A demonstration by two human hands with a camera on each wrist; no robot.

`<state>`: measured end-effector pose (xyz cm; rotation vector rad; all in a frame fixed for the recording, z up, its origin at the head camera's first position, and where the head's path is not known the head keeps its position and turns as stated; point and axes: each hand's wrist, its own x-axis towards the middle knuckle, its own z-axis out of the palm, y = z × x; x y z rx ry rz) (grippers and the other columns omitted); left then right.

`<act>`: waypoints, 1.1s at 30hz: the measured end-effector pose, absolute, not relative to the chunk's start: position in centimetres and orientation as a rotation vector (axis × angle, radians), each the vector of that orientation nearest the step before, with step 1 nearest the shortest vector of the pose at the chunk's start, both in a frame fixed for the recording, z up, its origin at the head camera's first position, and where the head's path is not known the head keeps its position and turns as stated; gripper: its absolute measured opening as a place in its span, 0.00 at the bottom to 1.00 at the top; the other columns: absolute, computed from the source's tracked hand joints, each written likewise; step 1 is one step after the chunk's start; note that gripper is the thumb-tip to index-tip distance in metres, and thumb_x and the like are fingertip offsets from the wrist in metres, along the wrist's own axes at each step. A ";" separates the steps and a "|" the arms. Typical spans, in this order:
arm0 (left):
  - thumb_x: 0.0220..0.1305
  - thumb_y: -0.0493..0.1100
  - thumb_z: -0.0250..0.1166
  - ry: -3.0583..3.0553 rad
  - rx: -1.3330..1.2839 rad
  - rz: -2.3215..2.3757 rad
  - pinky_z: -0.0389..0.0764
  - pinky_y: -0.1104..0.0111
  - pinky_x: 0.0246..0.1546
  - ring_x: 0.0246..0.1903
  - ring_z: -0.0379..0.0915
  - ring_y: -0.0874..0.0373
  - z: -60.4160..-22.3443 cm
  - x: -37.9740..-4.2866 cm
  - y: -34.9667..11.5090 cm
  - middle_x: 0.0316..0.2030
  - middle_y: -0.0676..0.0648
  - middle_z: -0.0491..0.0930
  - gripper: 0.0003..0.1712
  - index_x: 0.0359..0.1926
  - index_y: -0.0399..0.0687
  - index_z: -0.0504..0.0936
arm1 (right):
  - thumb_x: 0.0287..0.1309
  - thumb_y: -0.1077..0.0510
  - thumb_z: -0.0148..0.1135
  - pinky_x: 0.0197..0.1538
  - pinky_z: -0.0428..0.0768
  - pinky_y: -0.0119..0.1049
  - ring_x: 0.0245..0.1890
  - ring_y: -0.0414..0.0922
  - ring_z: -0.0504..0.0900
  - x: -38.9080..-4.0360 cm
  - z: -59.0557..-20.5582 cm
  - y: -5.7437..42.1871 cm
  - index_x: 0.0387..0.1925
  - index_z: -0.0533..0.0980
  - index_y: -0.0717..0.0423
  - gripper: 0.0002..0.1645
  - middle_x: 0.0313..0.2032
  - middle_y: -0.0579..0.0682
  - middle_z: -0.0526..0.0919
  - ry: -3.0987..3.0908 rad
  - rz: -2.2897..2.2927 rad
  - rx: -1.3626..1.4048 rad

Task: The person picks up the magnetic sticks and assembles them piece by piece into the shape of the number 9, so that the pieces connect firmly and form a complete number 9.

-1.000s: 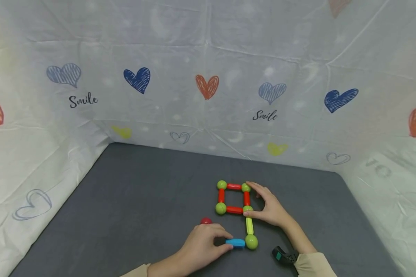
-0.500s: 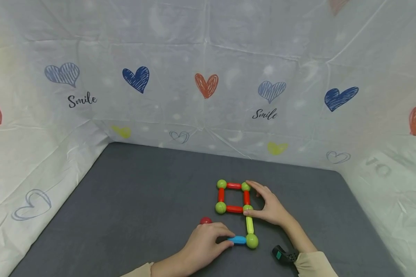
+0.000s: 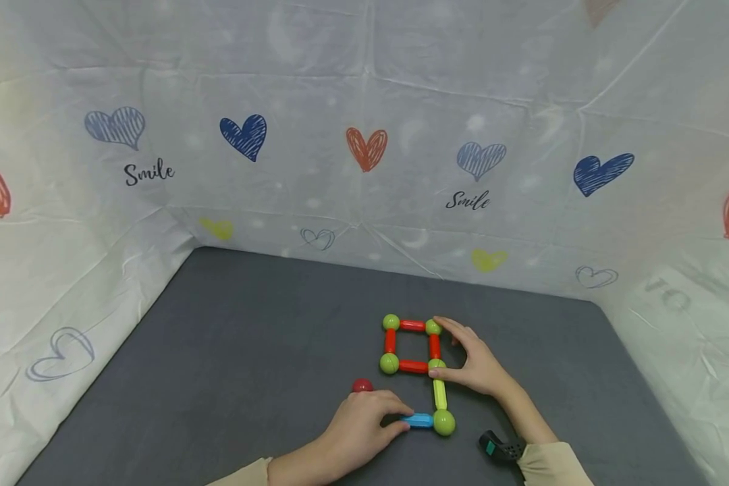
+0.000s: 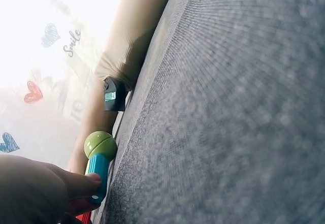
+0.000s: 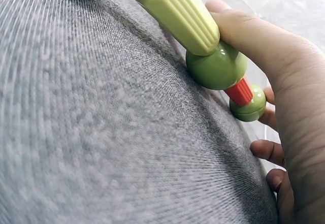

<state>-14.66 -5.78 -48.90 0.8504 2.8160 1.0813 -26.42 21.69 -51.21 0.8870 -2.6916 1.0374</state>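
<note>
In the head view, magnetic rods and balls form a square of red rods (image 3: 412, 366) and green balls (image 3: 389, 364). A yellow rod (image 3: 440, 395) runs from its near right corner to a larger green ball (image 3: 444, 422). My left hand (image 3: 358, 428) pinches a blue rod (image 3: 420, 420) between thumb and fingers; the rod's free end meets that larger ball. My right hand (image 3: 476, 361) grips the square's right side, thumb at the near corner ball (image 5: 217, 66) and a fingertip at the far one (image 5: 248, 103). Just behind my left knuckles sits a red ball (image 3: 362, 385), partly hidden.
A dark grey cloth-covered table (image 3: 267, 324) lies under everything. White sheeting (image 3: 316, 169) with printed hearts rises behind it and at both sides. A black band (image 3: 501, 447) with a device is on my right wrist.
My left hand has shifted slightly right and away from me, and the blue rod's angle to the larger green ball has changed a little. My right hand stays on the square.
</note>
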 end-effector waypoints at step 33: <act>0.56 0.55 0.84 2.695 0.607 1.294 0.72 0.71 0.23 0.20 0.69 0.65 -48.4 -17.5 -11.9 0.54 0.51 0.79 0.39 0.66 0.52 0.81 | 0.52 0.43 0.83 0.50 0.73 0.48 0.49 0.41 0.71 -26.3 -51.1 21.7 0.80 0.66 0.50 0.58 0.76 0.53 0.70 -2.677 1.052 0.902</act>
